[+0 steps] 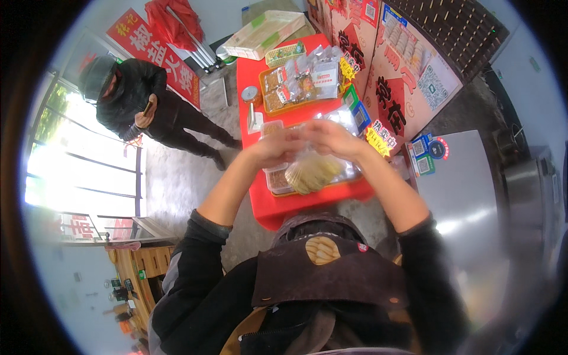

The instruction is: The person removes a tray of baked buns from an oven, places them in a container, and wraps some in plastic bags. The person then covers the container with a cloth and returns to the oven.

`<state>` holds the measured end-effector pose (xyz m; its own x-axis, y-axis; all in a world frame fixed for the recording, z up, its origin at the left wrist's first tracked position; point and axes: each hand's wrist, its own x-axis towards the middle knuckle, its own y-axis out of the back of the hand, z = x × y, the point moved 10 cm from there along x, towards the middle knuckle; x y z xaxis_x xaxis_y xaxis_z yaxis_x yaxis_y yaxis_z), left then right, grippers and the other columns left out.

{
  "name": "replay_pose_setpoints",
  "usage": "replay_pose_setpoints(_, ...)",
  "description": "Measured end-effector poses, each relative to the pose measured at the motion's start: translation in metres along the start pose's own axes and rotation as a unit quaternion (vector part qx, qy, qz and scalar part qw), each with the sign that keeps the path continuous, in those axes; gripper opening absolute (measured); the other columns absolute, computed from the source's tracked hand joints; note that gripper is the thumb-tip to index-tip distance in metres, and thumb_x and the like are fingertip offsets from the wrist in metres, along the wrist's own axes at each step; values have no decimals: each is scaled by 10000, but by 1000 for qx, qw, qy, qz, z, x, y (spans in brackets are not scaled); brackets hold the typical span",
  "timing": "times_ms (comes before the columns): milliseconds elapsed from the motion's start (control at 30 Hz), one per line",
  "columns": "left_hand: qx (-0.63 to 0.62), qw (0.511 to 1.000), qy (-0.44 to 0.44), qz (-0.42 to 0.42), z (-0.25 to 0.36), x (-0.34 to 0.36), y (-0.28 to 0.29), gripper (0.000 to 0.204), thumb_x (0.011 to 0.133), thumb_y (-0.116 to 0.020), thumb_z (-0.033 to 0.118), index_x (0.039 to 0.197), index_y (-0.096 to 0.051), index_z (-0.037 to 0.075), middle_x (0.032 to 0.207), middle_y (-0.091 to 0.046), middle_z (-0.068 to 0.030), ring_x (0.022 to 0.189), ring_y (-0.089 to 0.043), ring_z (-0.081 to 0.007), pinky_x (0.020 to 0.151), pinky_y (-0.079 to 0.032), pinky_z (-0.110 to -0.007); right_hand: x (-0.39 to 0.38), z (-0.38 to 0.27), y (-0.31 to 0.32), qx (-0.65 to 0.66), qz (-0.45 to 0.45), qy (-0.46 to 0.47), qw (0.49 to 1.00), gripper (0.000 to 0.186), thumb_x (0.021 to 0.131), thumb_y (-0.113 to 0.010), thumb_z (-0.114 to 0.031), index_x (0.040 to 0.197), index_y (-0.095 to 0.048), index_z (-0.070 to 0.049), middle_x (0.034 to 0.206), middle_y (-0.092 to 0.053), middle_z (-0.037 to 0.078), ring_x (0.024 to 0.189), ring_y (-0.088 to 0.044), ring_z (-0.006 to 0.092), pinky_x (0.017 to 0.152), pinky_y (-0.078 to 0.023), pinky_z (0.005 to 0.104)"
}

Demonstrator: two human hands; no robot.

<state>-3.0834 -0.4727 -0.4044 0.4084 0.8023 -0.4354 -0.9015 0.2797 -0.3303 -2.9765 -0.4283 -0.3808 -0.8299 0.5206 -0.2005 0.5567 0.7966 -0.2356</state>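
My left hand [278, 146] and my right hand [331, 139] meet over the red table, fingers closed on the top of a clear plastic bag. Pale yellow, ridged food [309, 173] hangs below them, apparently inside that bag. Behind and beside it, clear tubs of brown food [279, 180] and silvery bags sit in an orange-rimmed tray. My fingertips overlap, so their exact grip is hard to make out.
Farther along the red table [263, 210] are another tray of packets [296, 86], a jar [251, 94], a basket and a pale crate [263, 34]. A person [136, 100] in dark clothes stands at the left holding something. Signboards and a steel counter [467, 213] are at the right.
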Motion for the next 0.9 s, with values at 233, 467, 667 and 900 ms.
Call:
replay_pose_setpoints(233,-62,995,-39,64,-25,15,-6,135,1016,-704,159,1138,-727,106,866,-623,59,671,-488,-48,602,-393,-214,-28,38,-5,178,120,58,975,333,1018,-720,-169,1327,-620,-95,1074,-690,-4,742,-601,91,636,-465,239)
replay_pose_setpoints(467,-38,976,-110,183,-26,3,4,75,1001,-687,106,1019,-756,81,879,-691,14,652,-486,-56,581,-373,-216,-40,44,-10,-47,224,95,969,211,993,-749,-130,1185,-712,-47,1005,-734,19,829,-677,102,705,-542,283)
replay_pose_setpoints(667,-42,979,-149,136,-40,-12,38,68,986,-700,101,973,-753,61,804,-634,18,667,-505,-63,571,-366,-235,-25,61,-34,-66,258,56,962,103,1028,-689,-142,1050,-728,-50,864,-696,6,767,-637,88,678,-513,260)
replay_pose_setpoints(900,200,940,-276,18,-24,-57,95,83,974,-751,148,1008,-737,74,842,-624,20,723,-535,-74,622,-413,-240,34,84,-107,192,235,98,948,78,1042,-664,-165,1017,-679,-93,833,-643,16,732,-617,119,669,-495,263)
